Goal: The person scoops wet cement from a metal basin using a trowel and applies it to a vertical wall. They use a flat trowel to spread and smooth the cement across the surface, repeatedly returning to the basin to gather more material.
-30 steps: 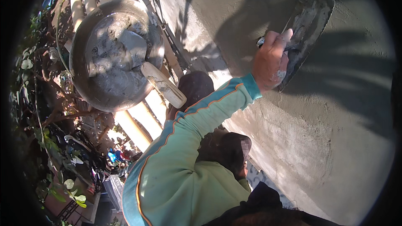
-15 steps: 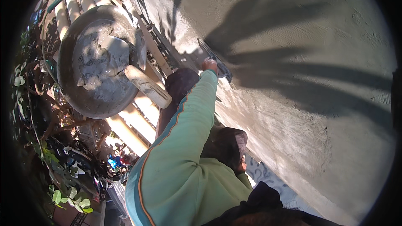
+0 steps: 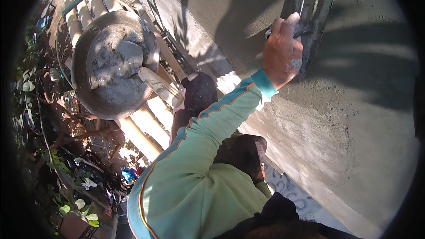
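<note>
My left hand (image 3: pixel 283 53) is closed round the handle of a plastering trowel (image 3: pixel 319 20). The trowel's long, mortar-smeared plate lies against the grey plastered wall (image 3: pixel 376 159), in the upper right. Part of my right hand (image 3: pixel 260 175) shows low down beside my dark-clothed knee; its fingers are hidden. To the left stands a round bucket (image 3: pixel 79 93) of wet grey mortar (image 3: pixel 106 73). A second trowel (image 3: pixel 160 86) rests in it, its blade in the mortar and its wooden handle jutting over the rim toward my other knee.
Bamboo poles (image 3: pixel 144 126) form a platform under the bucket. The bucket's wire handle carries a green grip (image 3: pixel 75 3). Leafy branches (image 3: pixel 57 163) crowd the left side. Below the wall's lower edge a patterned floor (image 3: pixel 287 190) shows. Leaf-like shadows fall across the wall.
My left hand has moved up and to the right along the wall with the plastering trowel, whose plate now shows broadly. The bucket appears slightly shifted to the right in view.
</note>
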Available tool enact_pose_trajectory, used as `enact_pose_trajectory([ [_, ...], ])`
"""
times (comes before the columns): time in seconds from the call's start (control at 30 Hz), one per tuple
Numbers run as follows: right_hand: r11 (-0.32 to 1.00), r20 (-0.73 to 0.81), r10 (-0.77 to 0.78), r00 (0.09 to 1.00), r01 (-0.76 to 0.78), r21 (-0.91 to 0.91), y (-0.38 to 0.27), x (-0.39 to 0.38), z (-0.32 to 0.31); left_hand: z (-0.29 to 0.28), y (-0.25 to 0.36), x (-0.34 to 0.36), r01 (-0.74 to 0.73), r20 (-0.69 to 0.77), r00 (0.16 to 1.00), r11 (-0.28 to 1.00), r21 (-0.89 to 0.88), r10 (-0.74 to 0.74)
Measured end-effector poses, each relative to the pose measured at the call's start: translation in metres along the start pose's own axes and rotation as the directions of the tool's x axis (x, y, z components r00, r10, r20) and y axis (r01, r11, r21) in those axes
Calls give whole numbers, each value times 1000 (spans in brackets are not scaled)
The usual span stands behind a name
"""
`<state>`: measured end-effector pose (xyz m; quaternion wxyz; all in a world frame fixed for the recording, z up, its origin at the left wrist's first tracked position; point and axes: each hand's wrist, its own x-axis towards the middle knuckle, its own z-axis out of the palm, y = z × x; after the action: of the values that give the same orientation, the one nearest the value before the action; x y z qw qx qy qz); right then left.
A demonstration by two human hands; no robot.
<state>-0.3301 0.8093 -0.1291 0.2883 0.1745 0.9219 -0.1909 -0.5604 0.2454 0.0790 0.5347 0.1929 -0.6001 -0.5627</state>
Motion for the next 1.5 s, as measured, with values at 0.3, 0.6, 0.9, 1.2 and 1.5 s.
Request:
enact_pose_trajectory([
  [0.3,999,-16,-7,1000,6,-49,-1,4,-7,-22,-231,-210,733,-94,447,425,-532,-889],
  [0.6,996,-21,10,1000,-12,-85,6,0,-8,-8,-287,-208,755,-138,412,422,-502,-901],
  [0.9,990,-5,-24,1000,23,-136,0,13,-11,25,42,-69,14,231,972,974,-226,40],
  [1.2,977,1,-51,999,50,-209,-13,26,-16,-58,-295,-171,365,-142,738,568,-738,-659],
  [1.5,969,8,-26,1000,27,-247,-13,21,-16,-77,-471,-154,639,-347,417,543,-545,-840],
])
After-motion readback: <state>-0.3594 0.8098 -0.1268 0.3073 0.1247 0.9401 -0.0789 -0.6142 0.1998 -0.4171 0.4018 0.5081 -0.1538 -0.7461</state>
